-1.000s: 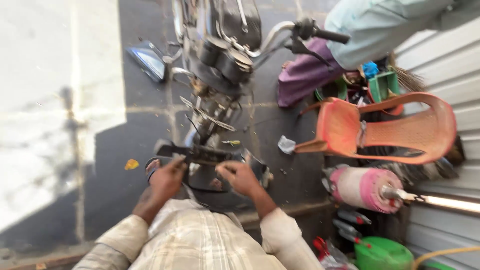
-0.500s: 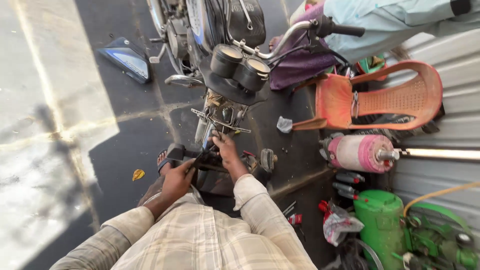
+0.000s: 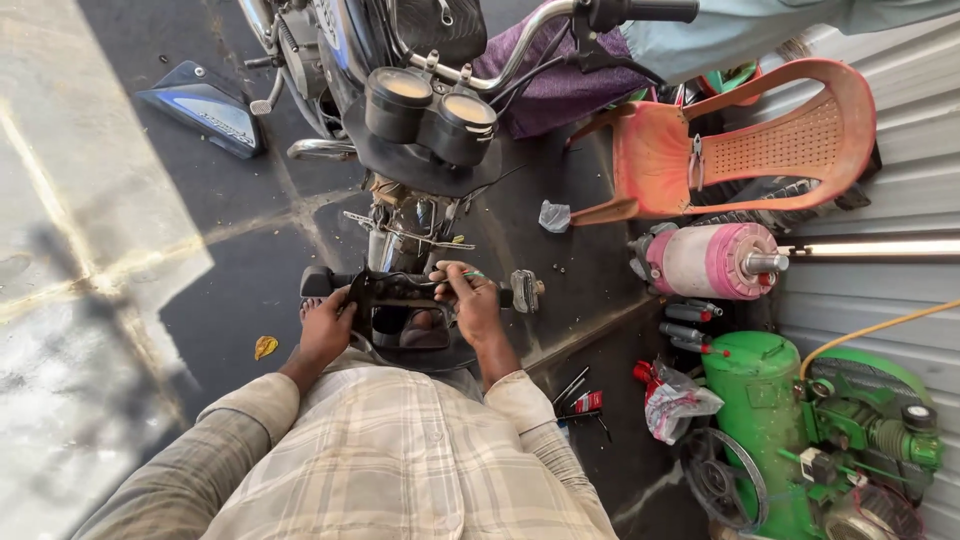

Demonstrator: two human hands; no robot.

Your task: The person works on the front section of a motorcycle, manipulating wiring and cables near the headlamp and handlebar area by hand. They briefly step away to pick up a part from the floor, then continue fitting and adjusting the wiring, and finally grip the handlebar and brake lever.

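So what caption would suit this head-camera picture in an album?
Both hands, left hand and right hand, grip a black bracket below a motorcycle's twin gauges.

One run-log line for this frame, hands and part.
left hand: grips black bracket | right hand: holds thin tool on bracket | motorcycle ahead

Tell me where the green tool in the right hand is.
In the head view, the green tool sits at centre frame in the right hand, over the black bracket, just below the motorcycle's fork.
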